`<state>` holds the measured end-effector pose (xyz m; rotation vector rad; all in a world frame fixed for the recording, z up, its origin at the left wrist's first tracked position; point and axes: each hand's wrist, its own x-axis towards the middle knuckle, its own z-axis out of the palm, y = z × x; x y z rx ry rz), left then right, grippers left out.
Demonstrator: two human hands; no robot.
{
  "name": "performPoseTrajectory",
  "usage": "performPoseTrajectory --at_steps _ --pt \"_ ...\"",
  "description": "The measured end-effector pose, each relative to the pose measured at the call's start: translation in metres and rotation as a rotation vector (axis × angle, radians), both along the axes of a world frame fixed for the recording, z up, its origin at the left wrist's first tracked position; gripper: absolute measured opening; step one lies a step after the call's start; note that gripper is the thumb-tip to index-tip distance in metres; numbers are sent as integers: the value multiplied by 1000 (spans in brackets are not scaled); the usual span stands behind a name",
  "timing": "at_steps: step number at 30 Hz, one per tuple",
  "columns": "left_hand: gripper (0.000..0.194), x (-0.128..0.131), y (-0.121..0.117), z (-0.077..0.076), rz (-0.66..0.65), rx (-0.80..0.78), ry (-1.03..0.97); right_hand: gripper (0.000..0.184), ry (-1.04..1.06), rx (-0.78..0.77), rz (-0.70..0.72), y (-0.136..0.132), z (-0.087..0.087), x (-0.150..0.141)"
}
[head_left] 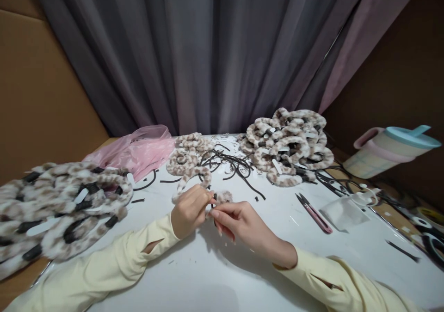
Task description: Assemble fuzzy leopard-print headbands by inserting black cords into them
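My left hand (pixel 190 210) is closed, its fingers wrapped on a fluffy white loop with brown spots (pixel 203 175). My right hand (pixel 239 219) meets it from the right, thumb and forefinger pinched on a short black cord (pixel 214 196). A fluffy end (pixel 226 195) of the spotted material shows just behind the right fingers. The fingertips of both hands nearly touch, and they hide how the cord sits against the loop.
Fluffy spotted rings (pixel 86 192) with black bands and white tags pile up at left, and another pile (pixel 287 141) stands back right. Black cord pieces (pixel 232 159) lie behind the hands. Thread snips (pixel 314 212), a pink plastic bag (pixel 138 148) and a lidded cup (pixel 385 152) are around.
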<state>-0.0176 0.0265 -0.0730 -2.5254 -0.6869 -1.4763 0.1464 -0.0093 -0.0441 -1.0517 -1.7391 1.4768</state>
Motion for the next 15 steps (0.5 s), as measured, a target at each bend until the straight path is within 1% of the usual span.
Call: performPoseTrajectory --at_steps 3,5,7,8,10,12,15 --pt "15 0 1 -1 4 -65 29 39 -46 -20 12 5 0 3" --pt "16 1 2 -2 29 -121 48 37 -101 -32 16 8 -1 4" --pt "20 2 2 -2 64 -197 75 32 -167 9 28 10 -2 4" --pt "21 2 3 -2 81 -236 90 29 -200 66 28 11 -4 4" --pt "23 3 3 -2 107 -298 127 24 -262 229 27 11 -6 4" --pt "24 3 4 -3 123 -332 153 24 -325 381 31 10 -9 4" --pt "24 3 5 -5 139 -369 172 25 -457 505 52 6 -10 4"
